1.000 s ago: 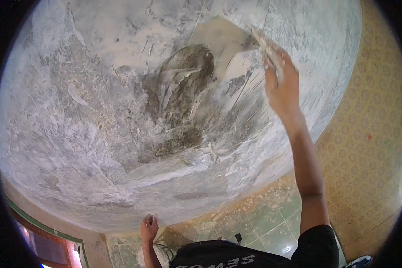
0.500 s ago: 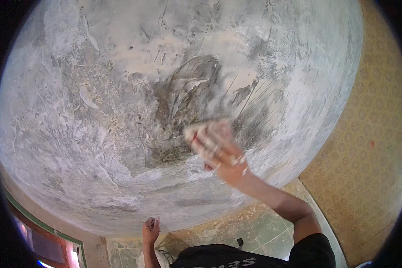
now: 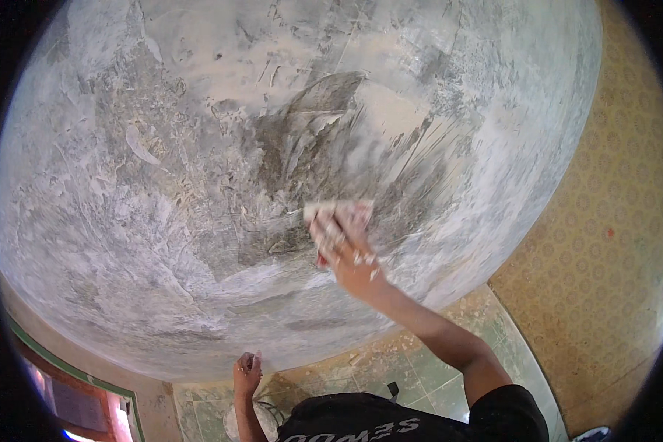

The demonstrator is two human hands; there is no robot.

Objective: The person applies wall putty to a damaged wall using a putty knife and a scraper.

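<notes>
Our right grip [image 3: 346, 252] clamped on flat, red-and-white scraper [image 3: 362, 211] at patchy grey-white wall [image 3: 199, 169]. Left grip [image 3: 247, 373] curled; we can't tell if holding.

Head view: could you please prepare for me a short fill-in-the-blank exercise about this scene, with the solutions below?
1. The right hand, which holds a flat tool at the blotchy wall, has smears coloured ____.
2. The lower hand in the picture is the person's ____ one.
3. The person's shirt is ____ with pale lettering.
4. The floor tiles are mainly ____.

Missing words: white; left; black; green.
</notes>
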